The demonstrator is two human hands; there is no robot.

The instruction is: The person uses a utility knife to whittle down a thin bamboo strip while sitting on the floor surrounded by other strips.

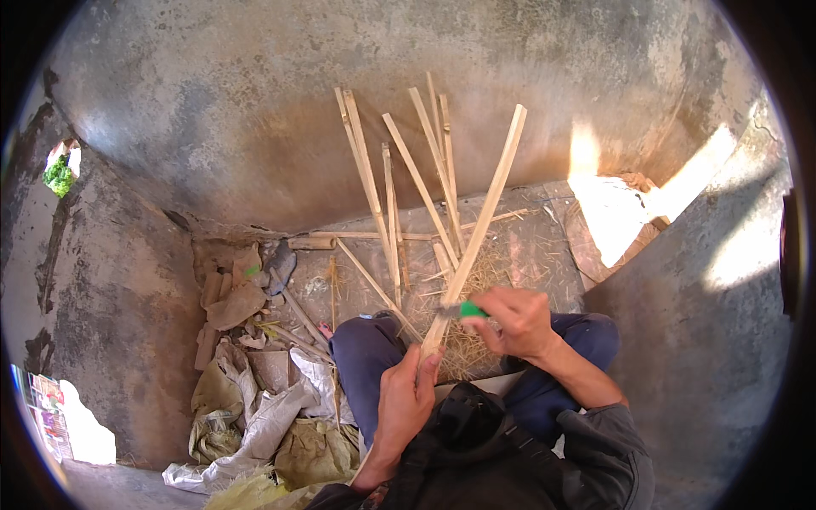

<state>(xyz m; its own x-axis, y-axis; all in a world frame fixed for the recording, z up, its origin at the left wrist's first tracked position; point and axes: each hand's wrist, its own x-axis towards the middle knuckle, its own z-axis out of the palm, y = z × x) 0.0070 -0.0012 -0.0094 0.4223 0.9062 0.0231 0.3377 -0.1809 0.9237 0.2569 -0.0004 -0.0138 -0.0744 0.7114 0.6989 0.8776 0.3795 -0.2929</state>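
Observation:
A long, pale bamboo strip (pixel 490 200) slants up and away from me, its far end near the wall. My left hand (pixel 405 398) is closed around its near end, low between my knees. In my right hand (pixel 517 321) is a knife with a green handle (pixel 473 309). Its short blade lies across the strip a little beyond my left hand. Part of the handle is hidden under my right fingers. Several more bamboo strips (pixel 365 161) lean against the wall beyond, left of the held one.
Thin shavings (pixel 472 344) litter the floor around my legs. A bamboo pole (pixel 348 235) lies along the wall's foot. Crumpled sacks (pixel 255 425) and dry husks (pixel 234 304) are heaped at my left. Concrete walls (pixel 408 51) stand close around. Sunlight falls on a brown sheet (pixel 586 242) at the right.

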